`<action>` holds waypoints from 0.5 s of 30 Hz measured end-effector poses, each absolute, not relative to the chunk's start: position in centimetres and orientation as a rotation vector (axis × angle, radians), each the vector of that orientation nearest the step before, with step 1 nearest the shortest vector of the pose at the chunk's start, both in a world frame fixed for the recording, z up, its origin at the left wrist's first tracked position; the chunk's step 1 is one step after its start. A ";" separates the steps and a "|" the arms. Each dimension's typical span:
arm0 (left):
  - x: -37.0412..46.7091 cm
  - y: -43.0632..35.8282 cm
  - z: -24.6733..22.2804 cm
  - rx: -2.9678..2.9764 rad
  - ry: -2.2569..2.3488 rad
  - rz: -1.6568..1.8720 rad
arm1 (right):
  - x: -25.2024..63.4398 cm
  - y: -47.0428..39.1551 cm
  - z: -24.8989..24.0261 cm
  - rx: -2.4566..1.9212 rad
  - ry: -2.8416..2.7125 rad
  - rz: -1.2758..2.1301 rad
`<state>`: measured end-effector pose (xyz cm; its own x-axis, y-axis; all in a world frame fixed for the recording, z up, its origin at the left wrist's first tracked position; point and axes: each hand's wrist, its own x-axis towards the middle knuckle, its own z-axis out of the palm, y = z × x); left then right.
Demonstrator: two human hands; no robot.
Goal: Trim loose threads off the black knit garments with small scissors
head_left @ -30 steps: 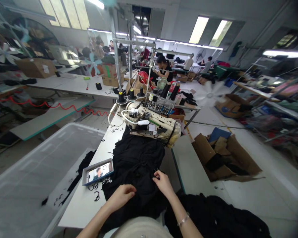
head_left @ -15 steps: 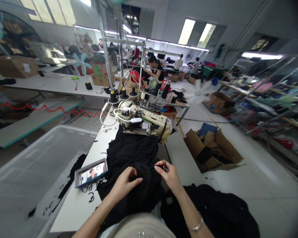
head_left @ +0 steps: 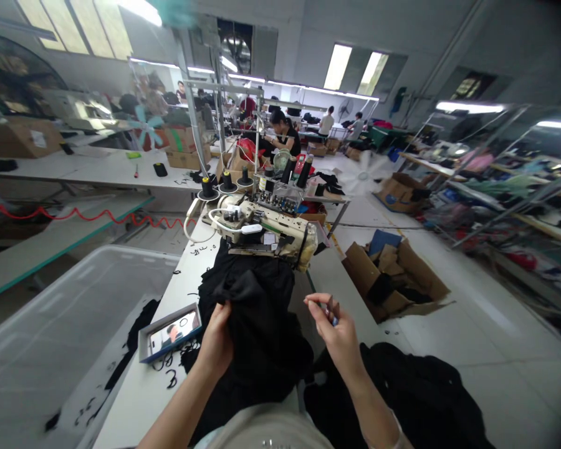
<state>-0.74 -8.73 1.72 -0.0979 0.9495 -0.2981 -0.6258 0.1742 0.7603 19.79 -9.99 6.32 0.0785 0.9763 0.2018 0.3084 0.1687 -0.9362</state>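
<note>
Black fabric (head_left: 262,337) lies bunched over the table in front of the sewing machine (head_left: 271,232), its far end under the machine. My left hand (head_left: 219,337) is closed on a raised fold of this fabric. To the right of the cloth, my right hand (head_left: 331,327) is held up with its fingers curled around a small tool (head_left: 330,313), perhaps thread snips; its shape is partly hidden by the fingers. A second pile of black fabric (head_left: 416,393) sits at the lower right, below my right hand.
A phone in a shallow box (head_left: 171,333) rests on the white table (head_left: 126,405), with black scraps nearby. Left of it stands a translucent bin (head_left: 75,312). An open carton (head_left: 397,274) is on the floor at right. A person (head_left: 285,137) sits beyond the machine.
My left hand has moved left and now grips and lifts the fabric. My right hand has moved right, away from the cloth. The whole view has shifted slightly.
</note>
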 end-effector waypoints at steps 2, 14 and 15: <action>-1.5 -8.2 2.3 0.273 0.874 1.356 | 19.6 -10.2 5.6 -1.360 -1.495 0.838; -0.3 -8.8 2.2 0.206 0.778 1.291 | 15.3 -10.6 0.4 -1.256 -1.629 0.931; 0.1 -9.2 2.1 0.203 0.823 1.319 | 15.4 -10.3 -0.2 -1.266 -1.546 0.937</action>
